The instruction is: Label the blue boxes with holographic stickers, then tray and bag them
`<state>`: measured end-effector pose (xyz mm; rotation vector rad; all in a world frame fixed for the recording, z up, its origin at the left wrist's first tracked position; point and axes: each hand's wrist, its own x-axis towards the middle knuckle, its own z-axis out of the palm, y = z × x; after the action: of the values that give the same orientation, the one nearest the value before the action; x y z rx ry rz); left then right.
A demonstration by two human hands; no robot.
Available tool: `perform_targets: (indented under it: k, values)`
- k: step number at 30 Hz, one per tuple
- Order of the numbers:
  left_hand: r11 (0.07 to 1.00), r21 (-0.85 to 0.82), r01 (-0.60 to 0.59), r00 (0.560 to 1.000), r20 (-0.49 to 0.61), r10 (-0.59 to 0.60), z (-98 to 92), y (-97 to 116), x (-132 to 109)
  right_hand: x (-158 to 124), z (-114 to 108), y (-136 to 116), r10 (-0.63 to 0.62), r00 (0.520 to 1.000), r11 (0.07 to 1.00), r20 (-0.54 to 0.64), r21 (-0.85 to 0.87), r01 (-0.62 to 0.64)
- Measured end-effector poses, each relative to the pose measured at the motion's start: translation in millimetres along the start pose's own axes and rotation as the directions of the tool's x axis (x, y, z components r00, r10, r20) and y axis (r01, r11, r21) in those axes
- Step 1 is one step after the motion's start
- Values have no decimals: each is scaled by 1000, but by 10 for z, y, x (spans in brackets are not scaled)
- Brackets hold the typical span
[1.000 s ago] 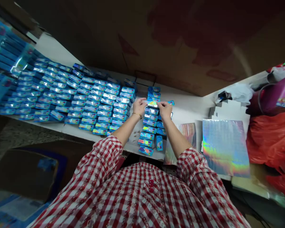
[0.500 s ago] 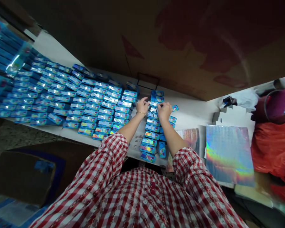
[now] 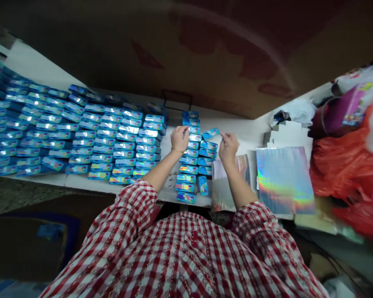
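Note:
My left hand (image 3: 179, 138) rests with fingers curled on the upper part of a column of small blue boxes (image 3: 188, 165) in the middle of the white table (image 3: 236, 128). My right hand (image 3: 228, 147) hovers to the right of that column, fingers pinched together; what it holds, if anything, is too small to make out. A single blue box (image 3: 210, 133) lies tilted between the two hands. A shorter second column of blue boxes (image 3: 207, 159) stands just left of my right hand.
Many rows of the same blue boxes (image 3: 74, 132) fill the table's left half. A shiny holographic sheet (image 3: 282, 180) and a smaller printed sheet (image 3: 226, 182) lie on the right, with white cardboard pieces (image 3: 287, 134) behind. Red plastic bags (image 3: 345, 174) sit far right. A brown cardboard wall (image 3: 205, 54) backs the table.
My right hand has left the column and moved right. My left hand stays on the column. The view has shifted left and down a little.

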<state>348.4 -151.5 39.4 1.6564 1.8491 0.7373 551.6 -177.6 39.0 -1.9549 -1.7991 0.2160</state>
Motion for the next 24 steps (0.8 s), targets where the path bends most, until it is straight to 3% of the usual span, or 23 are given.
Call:
perform_targets:
  k: [2,3,6,8,11,16,20,24]
  values:
    - [985,43,-168,975,156,160,118,306,-205,-197,-222,442,54,993,994,-102,102,-43]
    - [964,66,-256,938,259,231,201,458,-314,-300,-317,637,54,992,990,-116,139,-37]
    - [869,145,-474,789,508,346,498,808,-590,-537,-458,1011,-45,999,985,-28,163,49]
    - [826,209,-523,747,580,325,679,915,-690,-612,-439,1071,-133,988,986,78,115,124]
    - [842,263,-472,783,563,263,838,927,-727,-658,-366,998,-247,948,969,202,25,247]
    - [905,242,-349,840,509,188,842,910,-710,-798,-365,920,-379,887,909,262,-74,410]
    - [923,231,-307,841,520,149,820,943,-696,-900,-503,897,-382,896,909,226,-83,408]
    - [910,220,-350,840,503,201,840,884,-657,-847,-896,711,-297,930,955,215,58,291]
